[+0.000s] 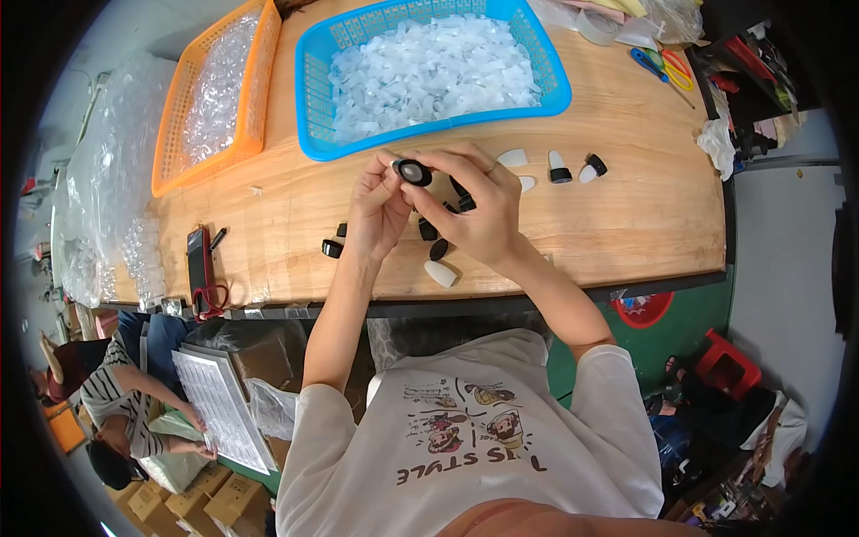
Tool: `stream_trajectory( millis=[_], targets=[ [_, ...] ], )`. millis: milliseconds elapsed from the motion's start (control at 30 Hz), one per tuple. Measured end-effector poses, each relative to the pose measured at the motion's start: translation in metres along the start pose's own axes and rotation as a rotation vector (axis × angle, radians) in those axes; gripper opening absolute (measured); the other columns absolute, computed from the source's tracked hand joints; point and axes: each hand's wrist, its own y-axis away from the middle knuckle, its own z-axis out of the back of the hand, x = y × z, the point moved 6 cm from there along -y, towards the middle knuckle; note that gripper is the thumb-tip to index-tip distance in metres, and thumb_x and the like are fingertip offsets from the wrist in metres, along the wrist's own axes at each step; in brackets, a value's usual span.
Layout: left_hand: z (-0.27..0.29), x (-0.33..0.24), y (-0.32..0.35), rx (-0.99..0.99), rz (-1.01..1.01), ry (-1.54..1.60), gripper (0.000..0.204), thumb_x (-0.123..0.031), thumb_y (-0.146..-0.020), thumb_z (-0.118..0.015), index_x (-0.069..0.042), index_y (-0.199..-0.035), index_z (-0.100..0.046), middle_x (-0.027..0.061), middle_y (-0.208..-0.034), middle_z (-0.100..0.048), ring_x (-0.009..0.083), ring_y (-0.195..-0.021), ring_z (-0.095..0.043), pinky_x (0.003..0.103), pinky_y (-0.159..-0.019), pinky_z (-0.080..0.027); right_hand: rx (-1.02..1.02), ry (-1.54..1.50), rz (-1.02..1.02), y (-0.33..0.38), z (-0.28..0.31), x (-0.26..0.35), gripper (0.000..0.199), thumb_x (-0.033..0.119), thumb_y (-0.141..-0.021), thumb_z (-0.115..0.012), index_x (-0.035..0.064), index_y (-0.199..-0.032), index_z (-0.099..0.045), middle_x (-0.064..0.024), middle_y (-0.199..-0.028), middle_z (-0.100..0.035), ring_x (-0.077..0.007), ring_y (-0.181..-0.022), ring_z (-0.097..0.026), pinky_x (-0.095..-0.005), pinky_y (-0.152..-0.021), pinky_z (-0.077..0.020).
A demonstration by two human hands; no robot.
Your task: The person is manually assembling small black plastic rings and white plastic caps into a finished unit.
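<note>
Between my two hands, above the table's middle, is a small black round cap-like piece [414,172] with a pale centre facing up. My left hand [378,208] pinches it from the left with thumb and fingertips. The fingers of my right hand [474,204] close on its other side. Beneath and around my hands lie several small black pieces [438,250], some partly hidden by the right hand. A white rounded piece [440,274] lies nearer me. To the right, two white pieces with black bases [559,168] rest apart from the loose white pieces [513,158].
A blue basket [434,123] of translucent white pieces stands behind my hands. At its left is an orange basket [255,116] of clear plastic parts. A phone [198,259] lies front left, a blue-handled screwdriver [646,63] far right. Another person [134,385] works at lower left.
</note>
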Motion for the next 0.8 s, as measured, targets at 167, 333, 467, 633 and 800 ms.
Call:
stream_trajectory(
  millis=[167, 333, 467, 633, 800],
  targets=[
    [-0.003, -0.002, 0.001, -0.001, -0.004, 0.001, 0.005, -0.007, -0.094, -0.055, -0.003, -0.097, -0.053, 0.0113, -0.105, -0.06, 0.0228, -0.102, -0.062, 0.031, -0.083, -0.055, -0.002, 0.005, 0.013, 0.0, -0.001, 0.001, 0.029, 0.006, -0.07, -0.079, 0.0017, -0.097, -0.067, -0.0091, -0.09, -0.068, -0.0214, -0.078, -0.066, -0.0294, -0.066, -0.0523],
    [-0.003, 0.0, 0.001, -0.012, 0.0, -0.006, 0.004, -0.007, -0.094, -0.054, -0.004, -0.095, -0.052, 0.0117, -0.107, -0.059, 0.0225, -0.101, -0.062, 0.03, -0.082, -0.056, -0.005, -0.011, 0.019, 0.0, 0.002, 0.0, 0.028, 0.006, -0.071, -0.078, 0.0015, -0.097, -0.067, -0.0092, -0.091, -0.068, -0.0214, -0.078, -0.067, -0.03, -0.066, -0.0523],
    [-0.016, -0.006, 0.0, -0.003, -0.041, 0.003, 0.014, -0.009, -0.094, -0.055, -0.004, -0.107, -0.053, 0.0113, -0.11, -0.059, 0.0227, -0.102, -0.061, 0.034, -0.087, -0.052, 0.039, -0.075, -0.032, -0.008, 0.004, -0.006, 0.025, 0.008, -0.074, -0.074, 0.0062, -0.098, -0.066, -0.0067, -0.086, -0.066, -0.0231, -0.075, -0.066, -0.0317, -0.063, -0.0518],
    [-0.014, -0.013, 0.001, -0.067, -0.154, -0.586, 0.028, -0.014, -0.093, -0.059, -0.003, -0.118, -0.06, 0.0081, -0.108, -0.063, 0.0183, -0.1, -0.06, 0.035, -0.093, -0.048, 0.384, -0.179, -0.234, -0.007, -0.009, -0.03, 0.034, 0.01, -0.079, -0.073, 0.0066, -0.11, -0.059, -0.0094, -0.094, -0.066, -0.022, -0.084, -0.066, -0.0315, -0.074, -0.0526],
    [-0.005, -0.029, 0.003, -0.223, -0.215, -0.55, 0.028, -0.018, -0.093, -0.06, -0.003, -0.116, -0.062, 0.0051, -0.1, -0.065, 0.0139, -0.092, -0.061, 0.031, -0.088, -0.048, 0.638, 0.055, -0.316, -0.059, 0.009, -0.078, 0.017, 0.017, -0.087, -0.065, 0.0062, -0.1, -0.065, -0.0054, -0.09, -0.068, -0.0164, -0.085, -0.064, -0.0292, -0.072, -0.0495]
  ],
)
